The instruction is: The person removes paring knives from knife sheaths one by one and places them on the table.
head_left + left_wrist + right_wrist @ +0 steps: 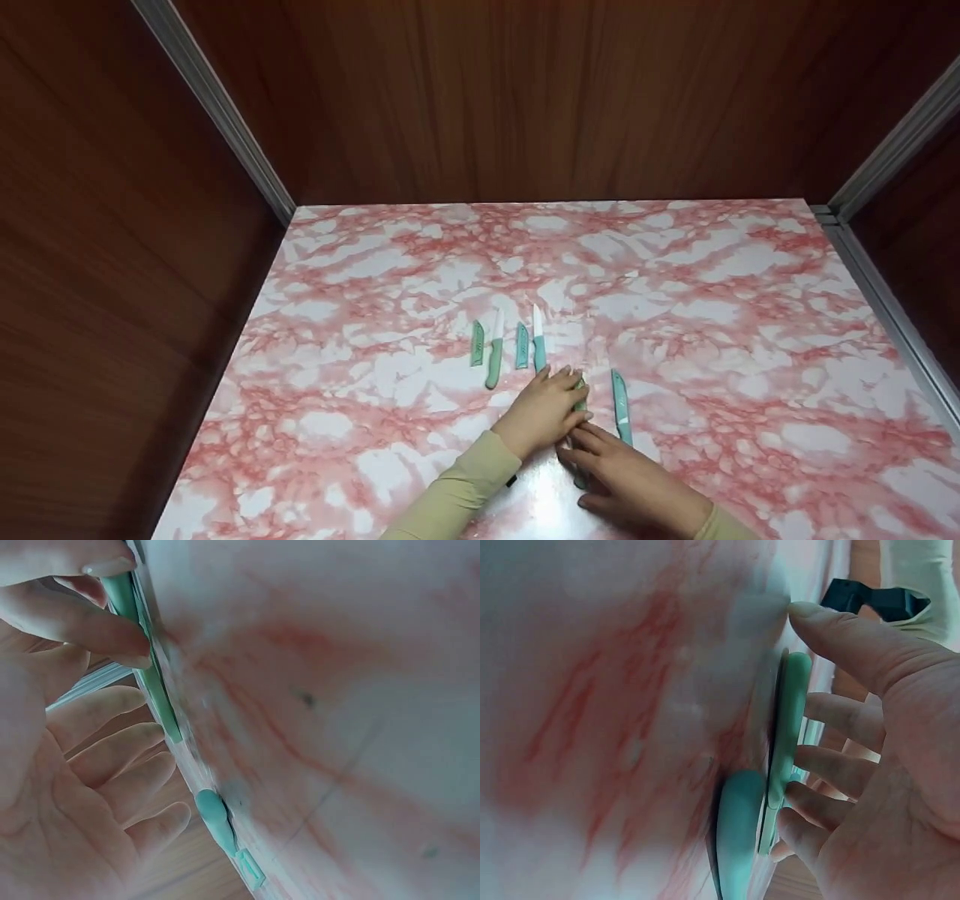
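Note:
My left hand (544,412) reaches over a green paring knife (786,735) in a green sheath, which lies lengthwise on the table. Thumb and fingers of this hand lie on either side of its front part. In the right wrist view, the fingers of my right hand (622,472) lie along the handle's far side, loosely extended, the thumb well apart from it. Both hands meet over the knife and hide much of it from the head view. To the right is a sheathed teal knife (621,405); a bare teal knife (538,341) lies to the left.
A teal sheath (522,345) lies left of the bare teal knife. Farther left are a bare green knife (495,352) and a green sheath (478,343). The red-and-white marbled table (360,330) has brown wood panels (480,97) behind and at both sides.

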A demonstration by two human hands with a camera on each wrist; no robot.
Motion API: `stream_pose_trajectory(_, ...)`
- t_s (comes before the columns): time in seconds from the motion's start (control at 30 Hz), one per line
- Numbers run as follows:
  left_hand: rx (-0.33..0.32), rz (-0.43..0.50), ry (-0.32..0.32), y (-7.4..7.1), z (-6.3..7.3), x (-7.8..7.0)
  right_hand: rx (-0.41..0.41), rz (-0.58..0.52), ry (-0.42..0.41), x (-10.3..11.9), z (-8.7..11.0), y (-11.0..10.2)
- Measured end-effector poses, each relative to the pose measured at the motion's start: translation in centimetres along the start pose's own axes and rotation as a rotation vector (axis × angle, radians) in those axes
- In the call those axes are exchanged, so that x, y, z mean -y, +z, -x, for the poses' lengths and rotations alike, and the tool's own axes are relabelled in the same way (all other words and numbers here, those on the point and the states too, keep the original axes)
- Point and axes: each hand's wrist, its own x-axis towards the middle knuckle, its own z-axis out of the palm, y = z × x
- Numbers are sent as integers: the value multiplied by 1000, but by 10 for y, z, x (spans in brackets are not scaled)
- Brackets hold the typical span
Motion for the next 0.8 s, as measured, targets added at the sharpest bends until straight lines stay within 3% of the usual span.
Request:
stream_pose_trajectory(0.5, 28, -23, -12, -1, -2, -1, 4, -40, 1, -3, 1, 0)
stream_pose_trajectory(0.8, 26, -25, -4, 0, -2, 0, -92, 23, -85, -5, 0, 1)
